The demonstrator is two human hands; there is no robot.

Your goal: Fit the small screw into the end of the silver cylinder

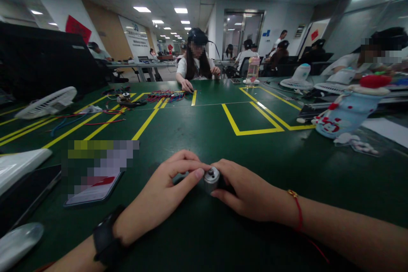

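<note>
Left hand (174, 176) part-open, right hand (244, 191) gripping metal cylinder (211, 182).
Left fingertips touch its top; phone (98, 189) at 9 o'clock on table (188, 131).

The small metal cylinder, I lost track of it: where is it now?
In the head view, the small metal cylinder is below centre, in the right hand, with the left hand at its upper left.

The flat table (185, 125) is dark green, patterned with yellow tape lines (231, 119); the small cylindrical metal motor (211, 182) is silver-grey.
</note>
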